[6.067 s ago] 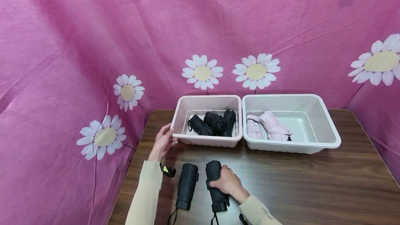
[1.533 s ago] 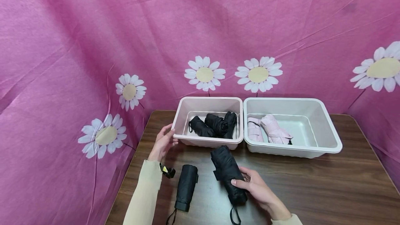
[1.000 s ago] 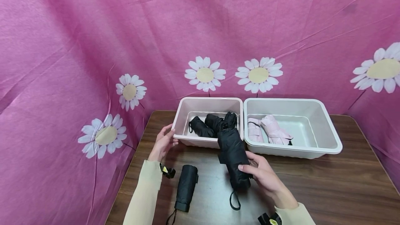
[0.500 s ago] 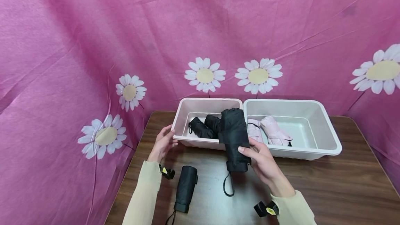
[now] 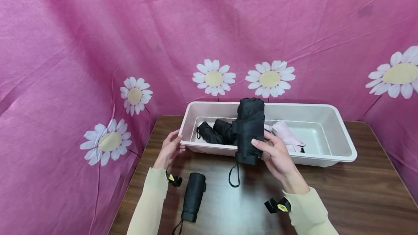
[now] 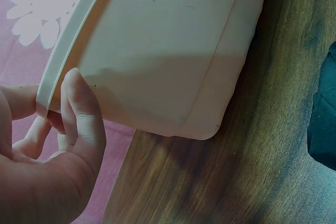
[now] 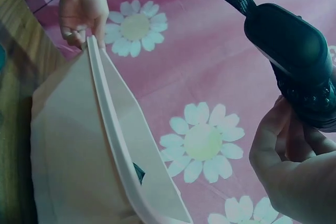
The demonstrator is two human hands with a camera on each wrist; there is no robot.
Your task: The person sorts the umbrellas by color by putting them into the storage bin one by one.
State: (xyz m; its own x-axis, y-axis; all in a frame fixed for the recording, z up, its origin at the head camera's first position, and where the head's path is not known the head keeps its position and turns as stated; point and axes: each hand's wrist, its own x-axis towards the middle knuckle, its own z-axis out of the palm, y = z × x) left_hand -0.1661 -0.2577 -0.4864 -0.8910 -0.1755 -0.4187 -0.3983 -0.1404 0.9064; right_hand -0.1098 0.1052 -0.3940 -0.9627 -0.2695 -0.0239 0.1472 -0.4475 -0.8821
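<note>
My right hand (image 5: 277, 157) grips a folded black umbrella (image 5: 249, 126), held up in front of the seam between two light plastic bins, its wrist strap dangling. In the right wrist view the umbrella's handle end (image 7: 289, 40) points toward the camera, above the curled fingers. My left hand (image 5: 169, 151) pinches the front left rim corner of the left bin (image 5: 209, 149); the left wrist view shows thumb and fingers on both sides of that rim (image 6: 62, 51). Black umbrellas (image 5: 209, 133) lie inside this bin, partly hidden behind the held one.
The right bin (image 5: 320, 159) contains light pink folded umbrellas (image 5: 284, 133). Another black umbrella (image 5: 193, 196) lies on the brown wooden table (image 5: 352, 188), near my left forearm. A pink cloth with daisies (image 5: 209, 28) hangs close behind the bins.
My right hand has lifted the black umbrella off the table, carrying it forward and up until it stands upright before the bins. The left hand stays at the bin corner.
</note>
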